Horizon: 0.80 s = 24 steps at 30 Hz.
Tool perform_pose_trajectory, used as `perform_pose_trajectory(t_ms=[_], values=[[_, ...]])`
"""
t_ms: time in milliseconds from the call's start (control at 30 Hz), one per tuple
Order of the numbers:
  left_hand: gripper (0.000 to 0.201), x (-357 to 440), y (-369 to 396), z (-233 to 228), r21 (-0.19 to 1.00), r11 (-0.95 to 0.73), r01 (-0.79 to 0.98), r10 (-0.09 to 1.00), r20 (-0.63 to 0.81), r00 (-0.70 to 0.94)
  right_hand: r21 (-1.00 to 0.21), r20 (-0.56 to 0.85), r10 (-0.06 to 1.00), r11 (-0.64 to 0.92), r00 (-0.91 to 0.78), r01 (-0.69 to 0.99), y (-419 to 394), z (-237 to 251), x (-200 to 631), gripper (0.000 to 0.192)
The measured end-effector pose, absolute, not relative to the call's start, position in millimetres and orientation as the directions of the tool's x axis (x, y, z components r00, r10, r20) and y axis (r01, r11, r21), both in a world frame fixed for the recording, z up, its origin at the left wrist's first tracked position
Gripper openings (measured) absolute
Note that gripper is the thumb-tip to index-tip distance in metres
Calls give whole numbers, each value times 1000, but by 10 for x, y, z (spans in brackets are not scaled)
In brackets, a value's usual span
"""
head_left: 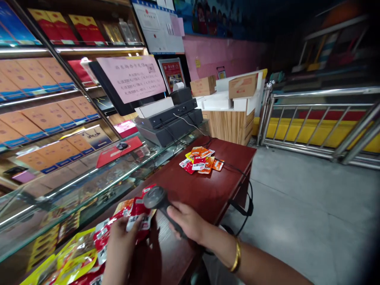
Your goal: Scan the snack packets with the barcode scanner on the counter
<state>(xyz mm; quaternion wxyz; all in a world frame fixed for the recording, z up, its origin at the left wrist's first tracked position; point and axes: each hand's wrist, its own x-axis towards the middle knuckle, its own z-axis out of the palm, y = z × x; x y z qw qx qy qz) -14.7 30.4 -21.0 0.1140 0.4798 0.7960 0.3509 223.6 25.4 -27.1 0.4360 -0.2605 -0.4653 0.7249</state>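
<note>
My right hand [187, 221] grips the handle of a black barcode scanner [156, 198], whose head points down at a red snack packet [139, 211]. My left hand [120, 241] holds that packet by its lower edge over the dark red wooden counter [208, 190]. A gold bangle [236, 256] sits on my right wrist. More red and yellow snack packets [77, 257] lie under and left of my left hand. A small pile of orange and red sachets [201, 160] lies farther along the counter.
A glass display case [74, 186] runs along the left, with cartons on lit shelves behind it. A cash register [170, 118] and screen [130, 83] stand at the counter's far end. The scanner's cable [243, 198] hangs off the right edge. Metal railings [320, 118] stand beyond the concrete floor.
</note>
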Motion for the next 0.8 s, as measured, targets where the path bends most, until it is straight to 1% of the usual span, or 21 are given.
perform_pose_trajectory(t_ms=[67,100,133,200,267,367,433,467,533,667,800], values=[[59,-257,255,-106,477,392,787,770,298,-564,-896,33,854,-205,-520,-394,272,-283,2183,69],[60,-258,267,-67,405,416,814,750,353,-559,-894,40,850,-204,-525,-399,277,-291,2184,69],[60,-221,309,-43,363,409,837,754,382,-534,-893,48,853,-196,-519,-405,282,-300,2205,67],[57,-43,484,-50,365,297,882,828,362,-428,-892,52,871,-179,-488,-414,293,-313,2303,63],[49,241,753,-122,386,116,915,901,346,-261,-890,27,897,-180,-442,-420,309,-322,2457,62],[41,745,1222,-289,346,-172,922,926,375,32,-879,-16,941,-174,-338,-444,335,-340,2731,64],[42,1069,1523,-396,300,-306,904,922,328,204,-870,-33,965,-157,-261,-468,347,-360,2899,67],[45,1215,1661,-441,274,-341,899,921,287,262,-867,-50,971,-159,-234,-473,351,-370,2970,69],[53,1460,1903,-513,243,-373,895,921,214,326,-863,-86,977,-170,-194,-476,355,-389,3082,74],[62,1695,2180,-571,229,-365,902,931,118,347,-859,-130,980,-189,-153,-476,351,-413,3191,77],[62,1597,2128,-529,184,-338,923,941,51,334,-854,-136,977,-198,-162,-480,336,-439,3210,78]])
